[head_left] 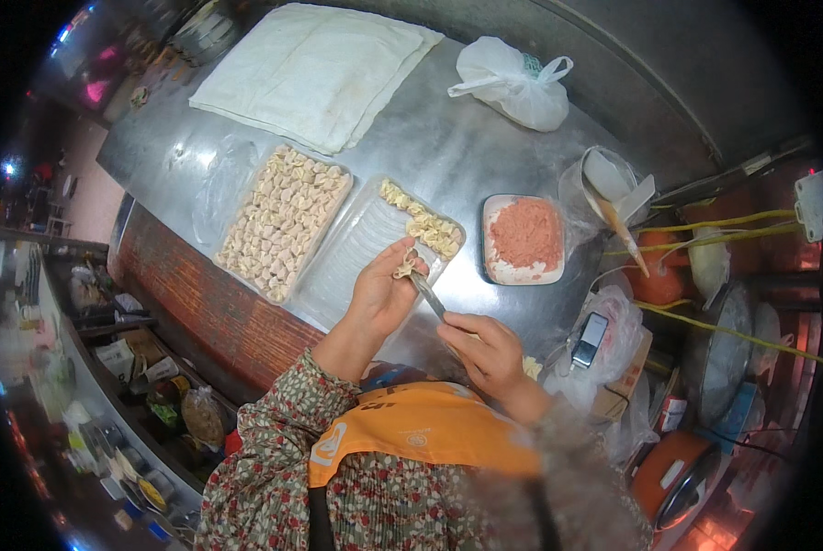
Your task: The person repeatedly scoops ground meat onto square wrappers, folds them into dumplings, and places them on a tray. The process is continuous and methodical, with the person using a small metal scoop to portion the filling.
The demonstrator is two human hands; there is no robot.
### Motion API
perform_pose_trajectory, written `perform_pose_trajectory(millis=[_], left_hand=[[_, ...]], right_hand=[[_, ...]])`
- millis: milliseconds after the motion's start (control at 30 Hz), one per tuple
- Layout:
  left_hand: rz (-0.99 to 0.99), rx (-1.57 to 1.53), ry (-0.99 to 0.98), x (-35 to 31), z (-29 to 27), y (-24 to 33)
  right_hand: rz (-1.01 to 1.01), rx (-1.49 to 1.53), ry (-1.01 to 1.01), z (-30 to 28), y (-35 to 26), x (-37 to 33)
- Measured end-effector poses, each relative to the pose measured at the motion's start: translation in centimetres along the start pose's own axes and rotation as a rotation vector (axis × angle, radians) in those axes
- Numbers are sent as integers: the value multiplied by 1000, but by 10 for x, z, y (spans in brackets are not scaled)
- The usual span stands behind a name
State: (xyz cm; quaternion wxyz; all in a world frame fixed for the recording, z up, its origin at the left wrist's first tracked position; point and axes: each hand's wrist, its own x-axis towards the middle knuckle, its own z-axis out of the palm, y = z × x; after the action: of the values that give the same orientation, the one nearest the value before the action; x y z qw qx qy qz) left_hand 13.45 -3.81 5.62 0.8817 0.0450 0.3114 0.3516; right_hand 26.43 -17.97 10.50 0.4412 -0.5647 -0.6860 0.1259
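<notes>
My left hand (381, 292) pinches a small wonton (404, 265) in its fingertips, above the near edge of a clear tray. In my right hand (490, 354) is a flat metal spatula (429, 296), its tip touching or almost touching the wonton. The clear tray (343, 260) holds wontons along its far and right side. To its left, another tray (343, 200) is packed with rows of wontons (283, 220). Pink minced meat (525, 231) fills a white square container (496, 274) on the right. Pale wrappers (532, 368) partly show beside my right hand.
A folded white cloth (315, 73) lies at the back left of the metal table (434, 119). A tied white bag (514, 87) sits at the back. To the right are a wooden-handled tool (621, 230), a phone (591, 340), yellow cords (719, 237) and an orange cooker (673, 473).
</notes>
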Motion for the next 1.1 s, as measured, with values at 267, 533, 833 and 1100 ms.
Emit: perform_pose_trajectory(millis=[267,533,833,1100], left_hand=[[-100,328,170,14,-15,-18],[120,476,231,87,-57,21],[305,951,126,106,-68,33],[581,1367,74,126,-90,20]], right_hand=[[149,105,-65,16,14,1],[363,163,106,2,34,3],[544,155,172,-7,55,-13],[556,155,180,-6,62,-17]])
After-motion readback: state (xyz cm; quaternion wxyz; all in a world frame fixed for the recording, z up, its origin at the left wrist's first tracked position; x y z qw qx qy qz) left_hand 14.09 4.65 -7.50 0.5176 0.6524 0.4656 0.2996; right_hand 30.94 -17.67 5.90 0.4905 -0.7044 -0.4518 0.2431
